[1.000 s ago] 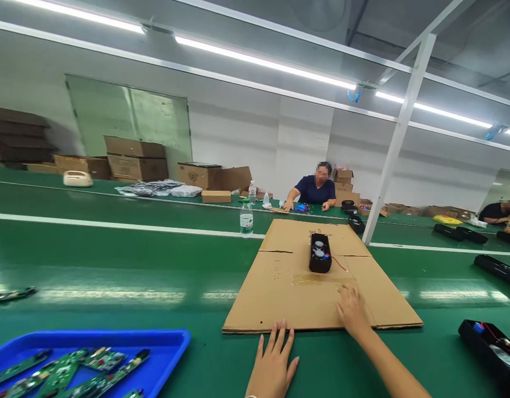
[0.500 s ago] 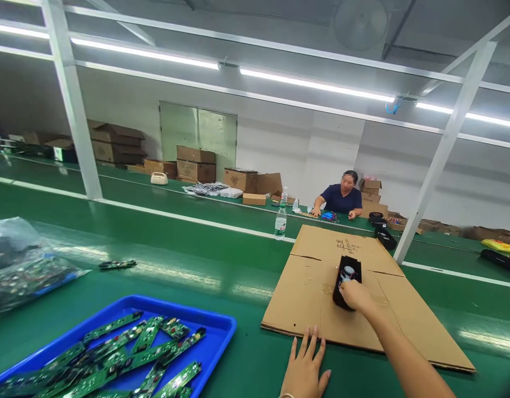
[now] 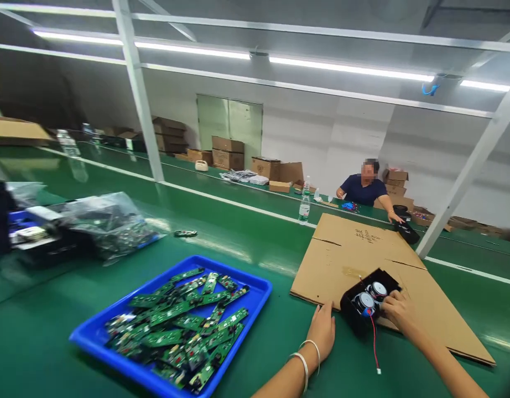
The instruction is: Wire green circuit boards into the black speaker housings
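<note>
A black speaker housing (image 3: 352, 326) is tilted over the front edge of the cardboard sheet (image 3: 338, 260). Two round silver speakers (image 3: 365, 300) sit inside it, and a red wire (image 3: 374, 342) with a white plug hangs out towards me. My right hand (image 3: 396, 309) grips the housing by its right side, fingers closed at the rim. Just left of the housing, my left hand (image 3: 322, 330) rests at the cardboard's front edge with its fingers stretched out; it holds nothing.
A blue tray (image 3: 83, 338) of green circuit boards (image 3: 184, 318) lies on the green bench to the left. Behind it are a clear bag of parts (image 3: 109, 221) and a single board (image 3: 185, 233). A bottle (image 3: 305, 207) stands beyond the cardboard. Across, a co-worker (image 3: 366, 185) reaches towards a black case (image 3: 405, 231).
My right hand has brought the housing nearer and tilted it, showing both speakers and the wire. My left hand has shifted beside it. My view has turned left; the co-worker's arm now reaches out.
</note>
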A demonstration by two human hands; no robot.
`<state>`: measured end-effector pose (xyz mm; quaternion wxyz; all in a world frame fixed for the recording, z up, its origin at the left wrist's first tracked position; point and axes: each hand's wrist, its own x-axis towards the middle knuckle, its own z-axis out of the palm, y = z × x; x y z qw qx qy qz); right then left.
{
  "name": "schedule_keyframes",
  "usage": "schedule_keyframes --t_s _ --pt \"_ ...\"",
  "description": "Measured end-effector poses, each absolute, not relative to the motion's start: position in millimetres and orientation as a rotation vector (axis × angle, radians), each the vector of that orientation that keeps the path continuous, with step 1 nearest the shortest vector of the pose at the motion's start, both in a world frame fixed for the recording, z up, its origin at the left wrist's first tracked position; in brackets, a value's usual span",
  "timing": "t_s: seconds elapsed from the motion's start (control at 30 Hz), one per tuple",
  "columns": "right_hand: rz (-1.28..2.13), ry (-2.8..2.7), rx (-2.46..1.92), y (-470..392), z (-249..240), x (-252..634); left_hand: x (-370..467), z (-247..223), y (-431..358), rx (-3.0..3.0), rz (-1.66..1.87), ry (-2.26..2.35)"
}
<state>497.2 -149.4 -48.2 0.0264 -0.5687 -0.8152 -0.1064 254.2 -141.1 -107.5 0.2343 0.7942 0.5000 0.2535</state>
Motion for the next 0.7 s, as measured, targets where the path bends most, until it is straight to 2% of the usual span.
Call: schedule_keyframes --t_s 0.2,0.47,0.6,0.7 --pt "-0.620 -2.549 -1.403 -188 -61 477 206 -71 -120 2.090 0.704 1.555" --pt "-0.614 -2.225 -1.287 -240 -75 401 56 -33 -102 1.947 0.366 2.111" --pt "-0.652 -2.084 -1.325 -239 -63 359 36 -30 -109 1.883 0.265 2.206" --pt "-0.609 -2.089 -1.062 -232 -57 324 43 -26 -112 1.868 0.356 2.175"
